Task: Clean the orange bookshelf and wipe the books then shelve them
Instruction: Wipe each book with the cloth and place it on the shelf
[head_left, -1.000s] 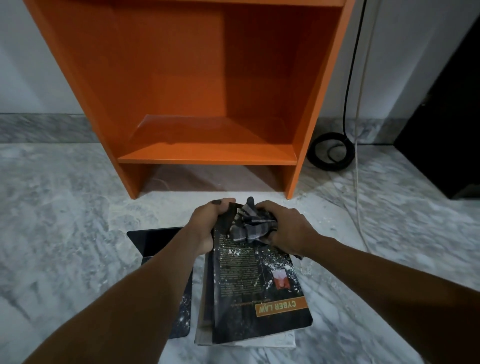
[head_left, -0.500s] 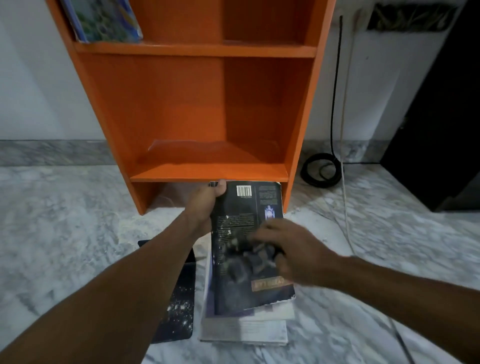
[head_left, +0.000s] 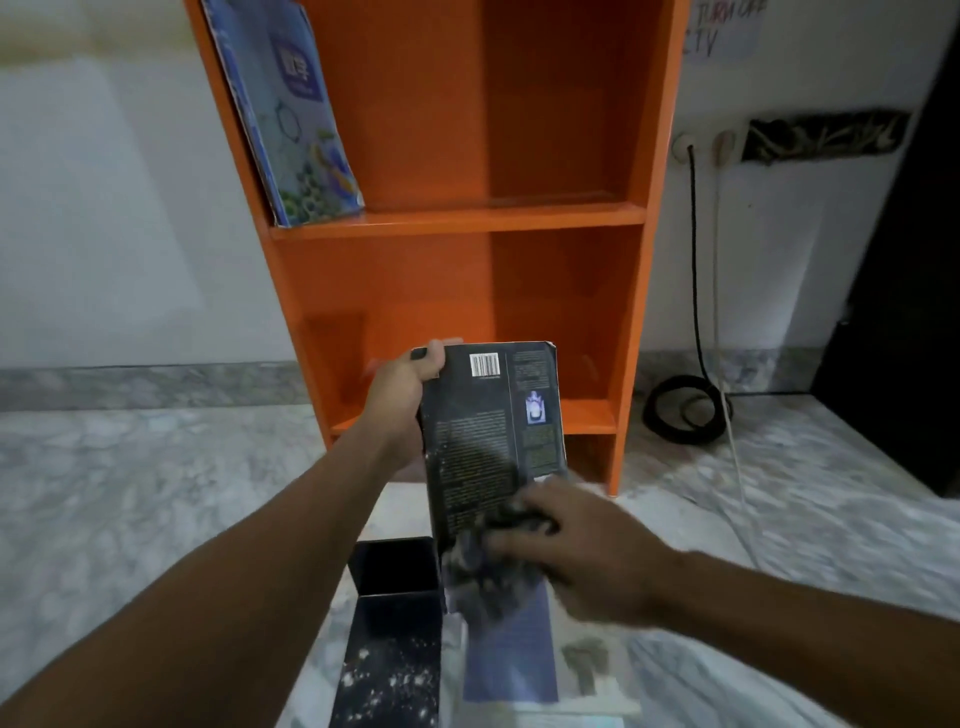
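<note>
Black book (head_left: 483, 431) is in the air in front of the person, back cover and barcode facing up. The left hand (head_left: 408, 382) grips its far left corner, thumb on the cover and fingers wrapped behind. The right hand (head_left: 597, 556) is at the near end, fingers curled over a dark wadded cloth (head_left: 485, 571) that lies against the lower part of the cover. Motion blur smears this hand, so I cannot tell how firmly the cloth presses.

The book's long axis runs away from the person towards the orange bookshelf (head_left: 457, 221), and its far edge overlaps the lower compartment in this view. The left hand is the nearer one to the shelf and carries the book alone, so shelving would probably fall to it. That would mean lifting the book forward and turning it upright.

On the upper board a blue book (head_left: 291, 119) leans against the left wall. Below the hands, on the marble floor (head_left: 130, 493), lie a dark speckled book (head_left: 395, 660) and, beside it, a bluish book (head_left: 511, 660), both partly covered by the arms and blurred. A coiled black cable (head_left: 685, 413) sits on the floor by the bookshelf's right foot. The shelf's top is cut off by the frame.
</note>
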